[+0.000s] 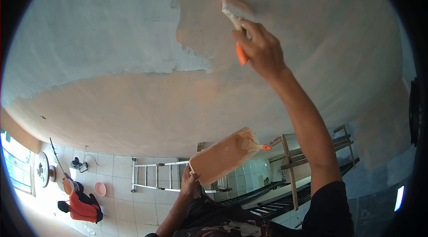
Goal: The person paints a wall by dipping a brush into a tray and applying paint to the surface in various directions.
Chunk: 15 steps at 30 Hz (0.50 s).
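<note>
My right hand (263, 49) is closed around the handle of a putty knife (237, 12) with an orange handle end, raised high in front of me. Its wide blade is against the wall (205, 27), where a pinkish-brown coat meets an older grey-blue one. Lower down, my left hand (191, 182) grips the near-left end of a long tray (223, 157) coated in pinkish-brown filler. Across the tray's right end lies a second putty knife (258, 146), its orange-tipped handle sticking out past the rim.
Below are a metal ladder (156, 176), a wooden trestle (290, 165) and dark metal frames (272, 205). On the tiled floor (125, 197) at left, a person in an orange top (82, 208) is beside a pink basin (100, 188), a fan (79, 164) and a round white-topped object (43, 169).
</note>
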Motion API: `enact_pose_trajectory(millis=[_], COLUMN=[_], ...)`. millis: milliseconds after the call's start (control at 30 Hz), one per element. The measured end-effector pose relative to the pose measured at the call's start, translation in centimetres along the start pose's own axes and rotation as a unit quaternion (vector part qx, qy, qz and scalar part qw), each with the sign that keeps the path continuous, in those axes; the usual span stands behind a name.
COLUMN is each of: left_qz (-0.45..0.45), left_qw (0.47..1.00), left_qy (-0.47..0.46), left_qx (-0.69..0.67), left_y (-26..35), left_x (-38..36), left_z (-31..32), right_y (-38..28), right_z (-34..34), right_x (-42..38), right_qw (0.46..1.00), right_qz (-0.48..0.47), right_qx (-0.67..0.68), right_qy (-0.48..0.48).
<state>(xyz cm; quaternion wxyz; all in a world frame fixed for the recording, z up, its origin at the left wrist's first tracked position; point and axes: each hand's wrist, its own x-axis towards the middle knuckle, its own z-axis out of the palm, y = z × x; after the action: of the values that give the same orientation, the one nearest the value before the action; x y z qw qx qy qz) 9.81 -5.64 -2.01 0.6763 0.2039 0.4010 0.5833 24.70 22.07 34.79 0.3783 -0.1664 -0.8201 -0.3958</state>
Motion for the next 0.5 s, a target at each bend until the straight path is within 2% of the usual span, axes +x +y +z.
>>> enact_pose_trajectory(millis=[33, 100, 167, 233, 267, 333, 367, 433, 500], left_qz=[0.001, 0.002, -0.003, -0.006, -0.013, 0.018, 0.018, 0.024, 0.022], left_qw=[1.000, 1.000, 1.000, 1.000, 0.999, 1.000, 1.000, 1.000, 1.000], left_qy=[-0.001, 0.000, 0.005, 0.023, 0.025, 0.001, 0.002, -0.019, -0.008], left_qx=[0.004, 0.004, 0.006, 0.021, 0.022, 0.005, 0.005, -0.004, -0.012], left_y=[-0.2, -0.2, -0.4, -0.6, -0.7, -0.2, 0.0, 0.2, 0.0], left_x=[0.2, 0.5, 0.3, 1.1, 0.7, 1.1, 1.1, 1.2, 1.0], left_z=[-0.1, 0.1, 0.1, 0.3, 0.5, 1.1, 1.2, 1.2, 1.0], right_y=[-1.0, -3.5, -5.3, -7.0, -7.8, -8.3, -8.2, -8.0, -7.2], right_z=[1.0, 4.2, 8.1, 10.4, 11.0, 11.7, 11.9, 11.4, 10.4], right_x=[-0.8, -3.2, -7.8, -11.1, -12.7, -13.6, -14.0, -13.4, -12.4], right_qw=[1.000, 0.997, 0.986, 0.976, 0.975, 0.939, 0.939, 0.905, 0.910], right_qz=[0.000, -0.056, -0.110, -0.117, -0.113, -0.078, -0.078, -0.050, -0.040], right_qx=[0.001, -0.046, -0.048, 0.025, 0.029, 0.130, 0.131, 0.205, 0.220], right_qy=[-0.002, -0.011, -0.115, -0.184, -0.189, -0.309, -0.308, -0.369, -0.348])
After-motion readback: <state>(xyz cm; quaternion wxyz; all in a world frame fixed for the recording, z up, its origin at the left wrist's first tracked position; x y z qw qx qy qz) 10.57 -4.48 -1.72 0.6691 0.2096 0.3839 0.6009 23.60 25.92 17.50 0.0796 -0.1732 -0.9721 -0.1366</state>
